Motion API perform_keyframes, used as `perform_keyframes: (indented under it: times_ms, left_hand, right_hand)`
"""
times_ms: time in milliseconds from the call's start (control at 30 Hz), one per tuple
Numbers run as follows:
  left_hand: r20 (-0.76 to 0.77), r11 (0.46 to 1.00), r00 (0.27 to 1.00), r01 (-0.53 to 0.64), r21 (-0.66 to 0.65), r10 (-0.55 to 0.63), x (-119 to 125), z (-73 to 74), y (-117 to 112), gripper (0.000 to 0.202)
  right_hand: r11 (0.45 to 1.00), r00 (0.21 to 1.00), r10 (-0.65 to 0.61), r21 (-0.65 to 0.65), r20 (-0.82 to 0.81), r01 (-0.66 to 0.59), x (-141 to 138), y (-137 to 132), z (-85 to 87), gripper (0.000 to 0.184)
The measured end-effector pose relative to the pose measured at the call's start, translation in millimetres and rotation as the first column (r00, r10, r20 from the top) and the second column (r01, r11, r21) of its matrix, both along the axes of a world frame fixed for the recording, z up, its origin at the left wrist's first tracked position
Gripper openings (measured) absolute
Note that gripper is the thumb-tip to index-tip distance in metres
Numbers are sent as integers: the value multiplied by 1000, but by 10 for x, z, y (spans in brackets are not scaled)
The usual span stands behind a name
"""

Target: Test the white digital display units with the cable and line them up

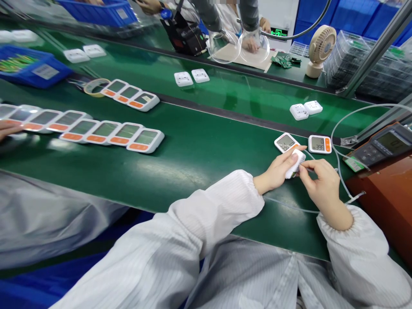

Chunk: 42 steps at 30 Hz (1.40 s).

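My left hand (273, 175) grips a small white device (299, 159), tilted on edge above the green work surface. Its screen side is not visible. At the device's right edge, the thumb and forefinger of my right hand (323, 182) are pinched together; what they hold, if anything, is hidden. Just beyond my hands lie two white devices with grey screens and orange buttons: a left one (285, 141), partly covered by my fingers, and a right one (319, 144) showing digits. A thin clear tube (337, 161) loops around my right hand.
A handheld meter (383, 143) rests by a brown box (383, 193) at right. Rows of similar devices (146, 139) line the left, near another person's hand (9, 128). Pairs of white housings (299, 111) lie on the far green strip. A fan (322, 45) stands beyond.
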<state>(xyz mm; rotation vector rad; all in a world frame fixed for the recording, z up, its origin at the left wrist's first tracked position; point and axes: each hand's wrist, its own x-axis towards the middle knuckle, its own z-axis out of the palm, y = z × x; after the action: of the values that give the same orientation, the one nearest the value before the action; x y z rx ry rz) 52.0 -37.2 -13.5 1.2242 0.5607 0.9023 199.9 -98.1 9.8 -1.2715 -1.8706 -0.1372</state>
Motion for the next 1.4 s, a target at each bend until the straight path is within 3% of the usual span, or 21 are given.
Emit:
perform_keyframes:
  times_ms: [200, 333, 467, 567, 633, 700, 867, 1033, 1400]
  left_hand:
    - [-11, 999, 1000, 12, 47, -11, -19, -10, -10, 66]
    - [93, 998, 995, 42, -41, -38, -7, -35, 1, 63]
    - [171, 993, 984, -21, -117, 41, 2, -49, 40, 68]
    - [166, 990, 983, -63, -130, 84, 15, -96, 81, 83]
    - [128, 993, 988, -71, -93, 82, 26, -140, 103, 96]
    - [86, 997, 994, -66, -36, 69, 28, -162, 116, 102]
    - [34, 996, 996, 88, 4, -88, -41, -59, 115, 87]
    - [-29, 961, 961, 273, -30, -274, -104, 7, 131, 103]
    - [61, 960, 959, 278, 16, -278, -97, -16, 164, 93]
  right_hand:
    - [1000, 1000, 18, 1, -3, -18, -2, -11, 26, 12]
    - [999, 997, -28, 27, 69, 26, 20, 9, 14, 9]
    - [981, 990, -130, 150, 56, 120, 19, 5, -4, 12]
    - [995, 996, -87, -43, 29, 88, 0, -22, -48, 39]
    - [969, 997, -59, -237, 44, 68, -10, -34, -96, 58]
    - [937, 996, -77, -338, 50, 89, -9, -34, -144, 65]
    - [929, 985, -157, -351, -76, 121, 46, -2, -191, 61]
    - [934, 972, -139, -350, -189, 65, 85, 16, -162, 51]
    - [930, 975, -114, -366, -189, 38, 76, 15, -140, 50]
